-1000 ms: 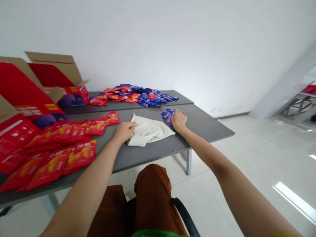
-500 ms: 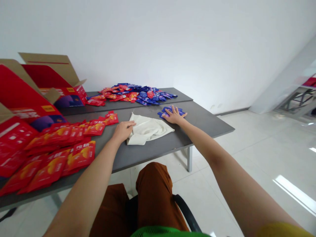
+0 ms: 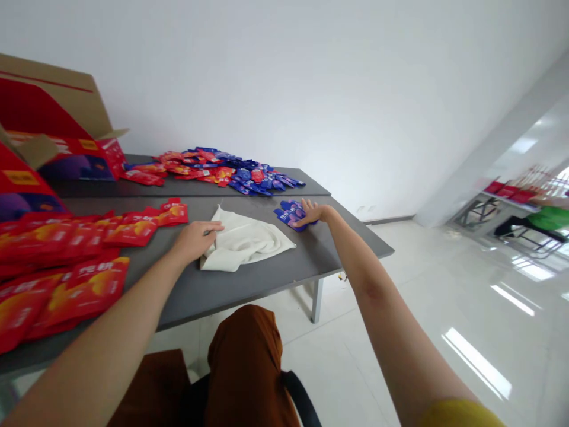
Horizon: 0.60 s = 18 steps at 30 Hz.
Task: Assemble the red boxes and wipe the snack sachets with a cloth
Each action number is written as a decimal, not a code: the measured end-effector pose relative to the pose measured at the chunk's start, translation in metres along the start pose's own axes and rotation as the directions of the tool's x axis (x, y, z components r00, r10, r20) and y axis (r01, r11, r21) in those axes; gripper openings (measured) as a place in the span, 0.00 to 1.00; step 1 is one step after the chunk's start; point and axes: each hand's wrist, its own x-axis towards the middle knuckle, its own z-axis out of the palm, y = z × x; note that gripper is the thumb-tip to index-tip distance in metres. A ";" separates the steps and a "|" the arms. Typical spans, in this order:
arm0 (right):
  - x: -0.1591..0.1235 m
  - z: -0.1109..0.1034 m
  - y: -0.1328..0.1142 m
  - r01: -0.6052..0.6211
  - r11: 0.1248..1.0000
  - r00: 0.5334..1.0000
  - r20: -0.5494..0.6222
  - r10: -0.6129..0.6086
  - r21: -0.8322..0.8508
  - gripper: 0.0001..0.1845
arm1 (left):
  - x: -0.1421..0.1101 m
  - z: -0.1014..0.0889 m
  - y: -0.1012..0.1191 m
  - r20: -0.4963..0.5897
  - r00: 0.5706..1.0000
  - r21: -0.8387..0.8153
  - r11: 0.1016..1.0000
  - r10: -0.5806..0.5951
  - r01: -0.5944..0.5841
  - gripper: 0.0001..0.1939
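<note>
A crumpled white cloth [image 3: 249, 240] lies on the dark grey table [image 3: 284, 270] in front of me. At its left edge rests my left hand [image 3: 195, 238], its fingers curled together; a small dark spot shows between them, and what they hold, if anything, is hidden. My right hand [image 3: 311, 213] reaches to a small group of purple-blue sachets [image 3: 288, 213] beyond the cloth's right end. Its fingers are apart, with the thumb over the sachets and the palm low at their right side. Part of the group is hidden under the hand.
Red pouches [image 3: 84, 237] lie in overlapping rows at the left. Behind them stands an open red carton [image 3: 75, 157]. A mixed heap of red and blue sachets [image 3: 231, 169] lies along the back. Far right, a person in green [image 3: 549, 218] sits by another table.
The view has turned to the right, so the table things appear further left. My right hand has gone from lying flat over the purple-blue sachets to their right side, uncovering more of them.
</note>
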 end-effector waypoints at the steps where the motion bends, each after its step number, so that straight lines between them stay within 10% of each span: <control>1: 0.001 -0.005 0.002 0.043 0.999 0.998 0.041 -0.044 0.026 0.73 | 0.001 0.001 -0.002 -0.004 1.000 -0.008 1.000 0.000 0.000 0.17; 11: 0.038 0.000 0.011 0.013 1.000 0.991 0.131 -0.017 0.028 0.79 | -0.001 -0.003 0.002 0.032 0.998 0.013 0.999 0.049 -0.050 0.19; 18: 0.033 0.014 0.005 -0.259 0.963 0.952 -0.149 0.267 0.070 0.57 | -0.002 -0.004 0.004 0.041 0.995 0.061 0.994 0.088 -0.091 0.20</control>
